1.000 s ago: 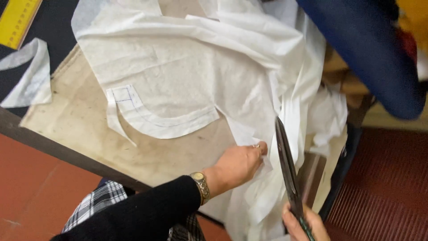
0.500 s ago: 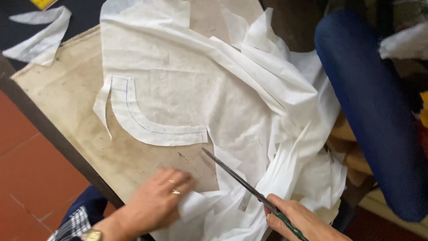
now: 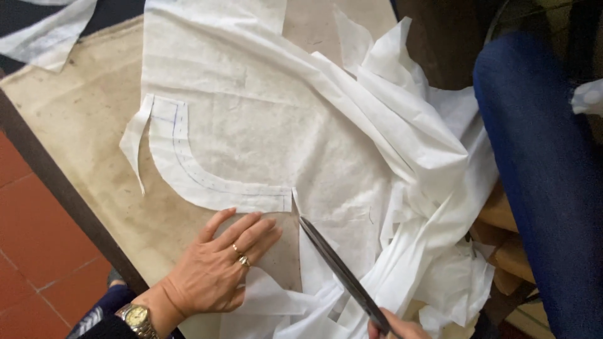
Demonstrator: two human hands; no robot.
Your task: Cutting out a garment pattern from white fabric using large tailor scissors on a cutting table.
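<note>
A thin white fabric sheet [image 3: 282, 125] lies spread over the beige table [image 3: 75, 119]; a curved outline is drawn on it and its curved lower left edge is cut out. My left hand [image 3: 217, 267], with rings and a wristwatch, rests flat on the table and on a fabric strip just below that cut curve. My right hand [image 3: 399, 328], mostly out of view at the bottom edge, grips long dark scissors [image 3: 339, 273]. Their closed-looking blades point up-left, with the tip at the slit beside the curve's end.
A narrow fabric offcut [image 3: 135, 141] hangs from the curve's left end. Crumpled white fabric [image 3: 433, 207] piles at the table's right edge. Another person's blue-trousered leg [image 3: 546, 176] is at the right. Another white scrap [image 3: 47, 34] lies top left. Red floor tiles show at the left.
The view moved closer and shifted. My left hand moved from the fabric's right edge to lie flat below the curve. The scissors swung from upright to pointing up-left at the slit.
</note>
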